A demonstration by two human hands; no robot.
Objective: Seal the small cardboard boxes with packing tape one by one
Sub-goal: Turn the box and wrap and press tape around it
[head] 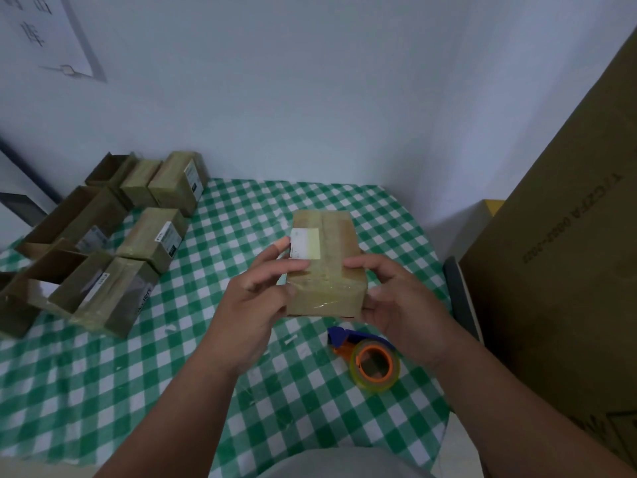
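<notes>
A small cardboard box (339, 236) with clear tape across its top and near end and a white label is held above the green checked table (138, 374). My left hand (255, 301) grips its left side, fingers on the top by the label. My right hand (400, 301) grips its right near corner, thumb on top. A tape dispenser (374, 362) with a blue handle, orange hub and clear roll lies on the table just below the box.
Several small cardboard boxes (103, 236), some taped, some open-topped, crowd the table's left side. A large brown carton (558, 270) stands at the right. White walls (310, 98) close the far side. A dark chair back (460, 298) shows by the table's right edge.
</notes>
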